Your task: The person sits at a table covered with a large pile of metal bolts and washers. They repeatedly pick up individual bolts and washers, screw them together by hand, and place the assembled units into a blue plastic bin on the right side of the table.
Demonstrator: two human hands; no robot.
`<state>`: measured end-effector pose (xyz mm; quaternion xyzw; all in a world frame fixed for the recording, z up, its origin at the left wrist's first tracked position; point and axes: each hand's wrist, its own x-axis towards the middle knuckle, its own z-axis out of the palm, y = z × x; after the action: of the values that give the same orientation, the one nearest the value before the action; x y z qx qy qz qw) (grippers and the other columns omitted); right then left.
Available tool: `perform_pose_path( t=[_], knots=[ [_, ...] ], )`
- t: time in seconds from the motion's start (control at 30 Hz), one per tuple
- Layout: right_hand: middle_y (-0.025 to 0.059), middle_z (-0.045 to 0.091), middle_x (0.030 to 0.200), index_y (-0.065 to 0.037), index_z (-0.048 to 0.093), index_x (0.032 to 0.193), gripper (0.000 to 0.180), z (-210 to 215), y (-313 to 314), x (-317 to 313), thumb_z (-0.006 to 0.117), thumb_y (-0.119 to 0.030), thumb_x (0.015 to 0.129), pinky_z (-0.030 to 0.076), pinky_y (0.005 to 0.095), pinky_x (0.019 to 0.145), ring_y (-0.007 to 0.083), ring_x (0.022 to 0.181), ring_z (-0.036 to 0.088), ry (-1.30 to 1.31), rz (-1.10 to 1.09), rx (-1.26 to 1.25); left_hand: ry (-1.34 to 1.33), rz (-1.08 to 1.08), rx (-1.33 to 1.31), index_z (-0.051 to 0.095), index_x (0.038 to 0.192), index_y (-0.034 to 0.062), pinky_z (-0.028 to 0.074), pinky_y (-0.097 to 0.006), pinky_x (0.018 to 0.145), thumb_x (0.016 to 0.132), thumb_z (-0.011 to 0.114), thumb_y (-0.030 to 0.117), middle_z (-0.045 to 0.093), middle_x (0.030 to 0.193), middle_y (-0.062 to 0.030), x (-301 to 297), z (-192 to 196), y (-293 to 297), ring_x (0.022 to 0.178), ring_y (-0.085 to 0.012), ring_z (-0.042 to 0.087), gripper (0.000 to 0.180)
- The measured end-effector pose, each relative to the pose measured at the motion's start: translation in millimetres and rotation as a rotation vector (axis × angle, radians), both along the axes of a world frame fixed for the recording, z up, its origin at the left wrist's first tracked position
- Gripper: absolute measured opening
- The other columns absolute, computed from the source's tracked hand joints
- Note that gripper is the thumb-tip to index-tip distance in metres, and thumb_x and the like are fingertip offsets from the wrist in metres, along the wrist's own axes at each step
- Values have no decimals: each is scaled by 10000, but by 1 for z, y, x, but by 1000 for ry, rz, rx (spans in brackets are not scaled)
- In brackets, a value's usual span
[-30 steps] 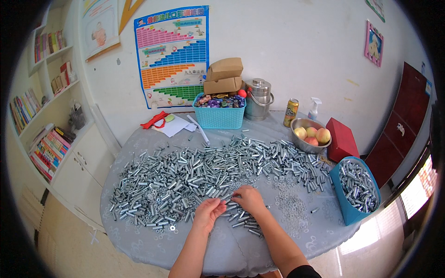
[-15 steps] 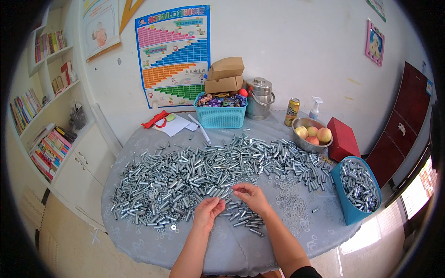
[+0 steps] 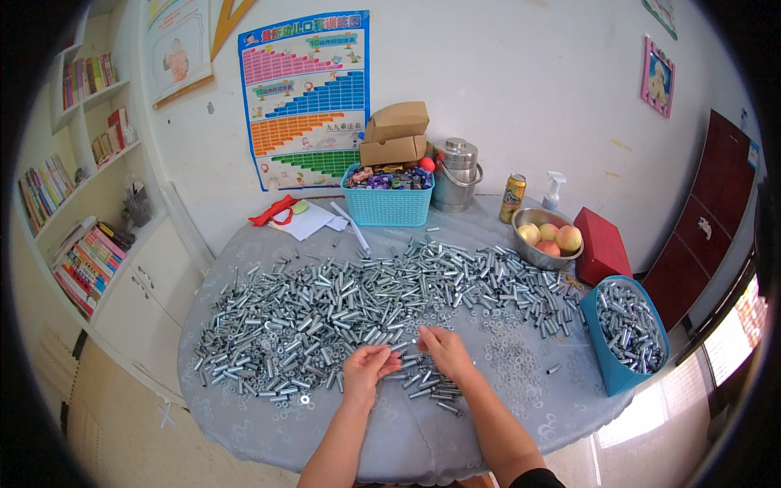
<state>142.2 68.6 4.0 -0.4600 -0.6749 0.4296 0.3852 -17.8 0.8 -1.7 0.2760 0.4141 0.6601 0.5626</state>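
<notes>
Over the near edge of a wide heap of silvery metal bolts and sleeves (image 3: 325,301), my left hand (image 3: 368,372) is closed, its thumb and fingers pinched together. My right hand (image 3: 446,353) is also pinched shut, a short way to the right and slightly farther off. Whatever sits between the fingertips of either hand is too small to make out. Below my right hand lies a smaller group of sleeved bolts (image 3: 443,394), partly hidden by that hand and wrist. Loose washers (image 3: 512,366) are scattered to its right.
A blue bin (image 3: 599,350) full of metal sleeves stands at the table's right edge. Behind the heap are a turquoise basket (image 3: 386,206) of wrapped items, a steel pot (image 3: 457,175), a can (image 3: 512,198), a bowl (image 3: 541,254) of fruit and a red box (image 3: 602,244).
My right hand has shifted slightly right and nearer, its fingers drawn in more. My left fingertips have moved a little to the right. The heap looks the same.
</notes>
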Motion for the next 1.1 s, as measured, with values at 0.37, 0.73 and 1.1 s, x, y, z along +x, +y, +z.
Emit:
perform_pose_path(
  t=[0.37,0.73,1.1],
  knots=[
    [53,606,782,16,634,878,362,9,-6,-3,428,-278,929,438,254,717,116,719,529,189,155,22,-89,102,-59,558,911,-53,552,-283,662,822,576,22,621,852,-164,-3,-3,2,713,-206,628,118],
    [59,623,860,16,623,944,375,17,-9,-3,410,-293,935,440,252,735,112,758,533,212,167,-23,-95,106,-63,555,910,-56,550,-275,664,825,575,24,619,849,-159,-4,-4,2,713,-200,627,119],
    [55,618,885,-6,547,1116,338,7,-3,-1,471,-261,908,450,248,700,122,763,563,210,147,-102,-85,85,-37,558,910,-59,555,-290,665,824,577,24,617,854,-155,-2,-2,3,728,-210,631,122]
  ],
)
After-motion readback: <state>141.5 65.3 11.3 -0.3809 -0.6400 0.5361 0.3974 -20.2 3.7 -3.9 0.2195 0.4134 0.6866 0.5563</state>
